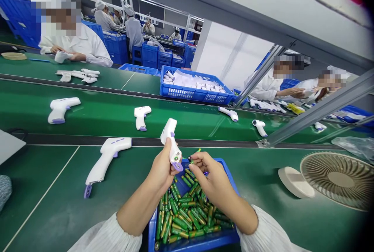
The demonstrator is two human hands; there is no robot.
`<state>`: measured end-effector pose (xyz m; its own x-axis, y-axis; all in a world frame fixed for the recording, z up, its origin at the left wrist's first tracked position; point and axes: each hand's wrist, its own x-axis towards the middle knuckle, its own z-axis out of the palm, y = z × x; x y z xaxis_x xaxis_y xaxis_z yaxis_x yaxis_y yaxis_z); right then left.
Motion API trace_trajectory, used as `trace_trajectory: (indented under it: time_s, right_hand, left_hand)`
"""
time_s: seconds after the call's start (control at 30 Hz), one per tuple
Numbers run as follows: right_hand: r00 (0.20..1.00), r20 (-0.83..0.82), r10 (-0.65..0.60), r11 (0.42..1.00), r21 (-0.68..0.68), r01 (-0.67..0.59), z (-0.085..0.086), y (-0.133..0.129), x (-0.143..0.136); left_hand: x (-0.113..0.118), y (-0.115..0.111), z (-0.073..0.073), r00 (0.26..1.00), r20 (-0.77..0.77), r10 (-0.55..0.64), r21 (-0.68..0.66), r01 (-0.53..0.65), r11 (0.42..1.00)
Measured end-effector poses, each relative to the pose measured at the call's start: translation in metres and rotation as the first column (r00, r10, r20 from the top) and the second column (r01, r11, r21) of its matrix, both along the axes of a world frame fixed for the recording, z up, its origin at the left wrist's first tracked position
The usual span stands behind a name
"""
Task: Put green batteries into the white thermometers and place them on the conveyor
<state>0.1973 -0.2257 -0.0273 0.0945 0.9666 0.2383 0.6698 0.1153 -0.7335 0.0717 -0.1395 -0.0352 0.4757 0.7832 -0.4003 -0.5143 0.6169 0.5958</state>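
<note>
My left hand (161,169) is closed around a white infrared thermometer (168,132), held with its handle end towards me. Its purple battery cover (177,166) hangs open, and a green battery end shows inside the handle. Just to the right, my right hand (214,178) pinches a green battery (199,150), mostly hidden by the fingers. Below both hands is a blue bin (152,228) holding many loose green and gold batteries (187,213). A second thermometer (108,156) lies on the table to the left, its purple cover also open.
Several thermometers, one of them at far left (62,110), lie on the green conveyor belt (181,111). Beyond it stands a blue basket (193,94) of white parts. A beige fan (336,180) is at right, near a slanting metal post (318,104). Co-workers in white sit across the line.
</note>
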Motion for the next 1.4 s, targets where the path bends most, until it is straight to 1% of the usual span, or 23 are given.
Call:
trace_trajectory:
  time_s: [0.07, 0.13, 0.23, 0.3, 0.33, 0.4, 0.5, 0.57, 0.6, 0.67, 0.77, 0.87, 0.93, 0.97, 1.03, 1.1, 1.13, 1.17, 1.2, 1.27, 1.33, 1.37, 1.4]
  right_hand:
    - [0.99, -0.139, -0.001, 0.999, 0.034, 0.005, 0.008, 0.002, -0.005]
    - [0.973, -0.228, -0.02, 1.0, -0.006, 0.02, 0.013, 0.006, -0.011]
    - [0.91, -0.402, -0.101, 0.993, -0.097, 0.068, 0.011, 0.012, -0.016]
    - [0.872, -0.473, -0.124, 0.991, -0.107, 0.083, 0.006, 0.015, -0.016]
    - [0.874, -0.473, -0.114, 0.993, -0.068, 0.094, 0.004, 0.015, -0.015]
    - [0.919, -0.392, -0.033, 0.992, 0.097, 0.077, 0.001, 0.016, -0.013]
    - [0.98, -0.137, 0.145, 0.928, 0.362, -0.087, 0.001, 0.016, -0.011]
    - [0.977, -0.027, 0.213, 0.885, 0.429, -0.181, 0.003, 0.018, -0.011]
    - [0.977, -0.018, 0.213, 0.877, 0.445, -0.182, 0.003, 0.02, -0.012]
    - [0.979, -0.077, 0.191, 0.881, 0.453, -0.136, 0.003, 0.024, -0.013]
    - [0.951, -0.246, 0.187, 0.908, 0.412, -0.072, 0.0, 0.03, -0.014]
    - [0.912, -0.37, 0.176, 0.928, 0.371, -0.029, -0.004, 0.032, -0.016]
    - [0.905, -0.398, 0.148, 0.929, 0.371, 0.011, -0.005, 0.03, -0.015]
    - [0.911, -0.391, 0.129, 0.925, 0.378, 0.031, -0.006, 0.029, -0.014]
    - [0.931, -0.363, 0.039, 0.92, 0.378, 0.108, -0.004, 0.026, -0.007]
    - [0.929, -0.355, -0.104, 0.921, 0.318, 0.225, -0.002, 0.02, 0.002]
    - [0.928, -0.334, -0.164, 0.93, 0.262, 0.259, -0.002, 0.017, 0.006]
    - [0.941, -0.276, -0.195, 0.948, 0.192, 0.252, -0.001, 0.013, 0.01]
    - [0.966, -0.176, -0.19, 0.971, 0.114, 0.211, -0.002, 0.009, 0.012]
    - [0.988, 0.126, -0.087, 0.994, -0.057, 0.095, -0.007, 0.003, 0.013]
    - [0.915, 0.402, 0.033, 0.977, -0.207, 0.056, -0.015, 0.001, 0.01]
    - [0.868, 0.49, 0.082, 0.964, -0.261, 0.056, -0.02, 0.0, 0.007]
    - [0.826, 0.55, 0.126, 0.953, -0.298, 0.053, -0.024, 0.0, 0.004]
  left_hand:
    - [0.001, -0.002, 0.0, 0.998, -0.06, 0.015, 0.042, -0.013, 0.999]
    - [0.002, -0.005, -0.002, 0.993, -0.109, 0.039, 0.096, -0.029, 0.995]
    - [0.002, -0.008, -0.005, 0.984, -0.176, 0.035, 0.18, -0.003, 0.984]
    - [0.002, -0.008, -0.008, 0.978, -0.208, 0.025, 0.215, 0.021, 0.976]
    - [0.002, -0.009, -0.008, 0.978, -0.207, 0.023, 0.219, 0.023, 0.975]
    - [0.002, -0.008, -0.009, 0.984, -0.179, 0.006, 0.177, 0.026, 0.984]
    - [0.001, -0.007, -0.007, 0.99, -0.135, -0.05, 0.056, 0.058, 0.997]
    - [0.0, -0.005, -0.007, 0.993, -0.099, -0.07, 0.012, 0.071, 0.997]
    - [0.001, -0.004, -0.006, 0.994, -0.073, -0.082, 0.004, 0.082, 0.997]
    - [0.001, -0.004, -0.006, 0.993, -0.024, -0.116, 0.005, 0.116, 0.993]
    - [0.002, -0.009, -0.003, 0.99, -0.007, -0.139, 0.008, 0.139, 0.99]
    - [-0.001, -0.016, 0.004, 0.993, -0.046, -0.11, 0.027, 0.111, 0.993]
    - [-0.002, -0.013, 0.01, 0.988, -0.097, -0.119, 0.081, 0.127, 0.989]
    - [0.0, -0.006, 0.013, 0.98, -0.134, -0.146, 0.115, 0.162, 0.98]
    - [0.01, 0.016, 0.015, 0.941, -0.239, -0.241, 0.188, 0.289, 0.939]
    - [0.032, 0.048, 0.012, 0.851, -0.435, -0.293, 0.262, 0.431, 0.864]
    - [0.046, 0.066, 0.008, 0.793, -0.55, -0.263, 0.291, 0.477, 0.829]
    - [0.06, 0.084, 0.004, 0.723, -0.662, -0.2, 0.303, 0.501, 0.811]
    - [0.074, 0.101, -0.001, 0.675, -0.723, -0.148, 0.305, 0.504, 0.808]
    - [0.091, 0.129, -0.012, 0.609, -0.792, -0.046, 0.32, 0.478, 0.818]
    - [0.092, 0.148, -0.022, 0.58, -0.814, 0.041, 0.355, 0.44, 0.825]
    - [0.086, 0.156, -0.027, 0.555, -0.826, 0.096, 0.378, 0.42, 0.825]
    - [0.077, 0.162, -0.031, 0.507, -0.846, 0.166, 0.398, 0.395, 0.828]
